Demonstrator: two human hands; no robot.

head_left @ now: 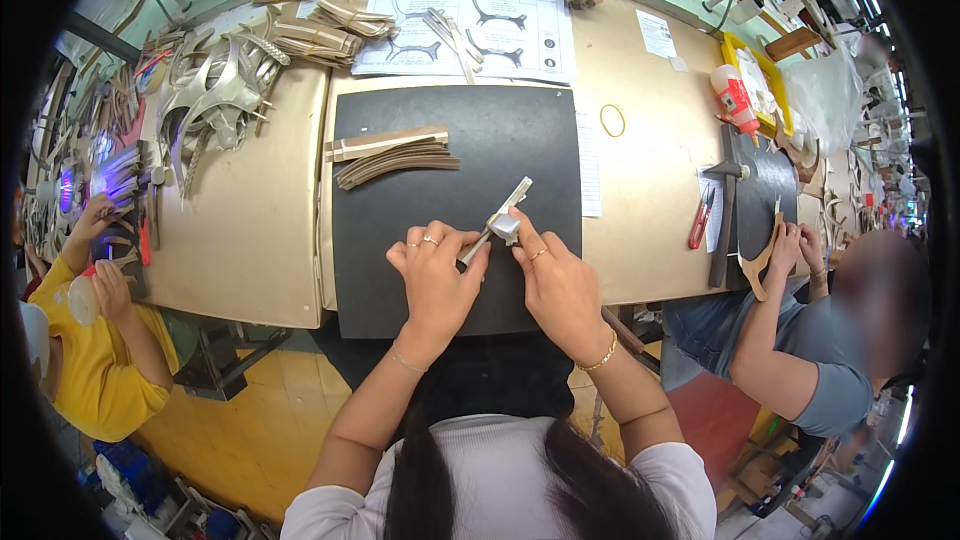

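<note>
A narrow pale strip (pixel 522 189) slants between my hands above a black mat (pixel 400 290). My left hand (pixel 438 265) is closed, pinching the strip's lower end between thumb and fingers. A small silvery-white piece (pixel 505 228) lies against the strip's middle; what it is I cannot make out. My right hand (pixel 557 285) is closed around that spot, with thumb and forefinger pressed to the strip and the piece. Farther back on the mat rest a bundle of brown curved strips (pixel 400 165) and a lighter flat bundle (pixel 385 142).
Printed drawing sheets (pixel 465 25) lie behind the mat, with loose pale strips (pixel 455 45) on them. White leather-like parts (pixel 220 90) are piled at left. On the right are a rubber band (pixel 612 120), red snips (pixel 702 218) and a bottle (pixel 735 100). Co-workers sit on both sides.
</note>
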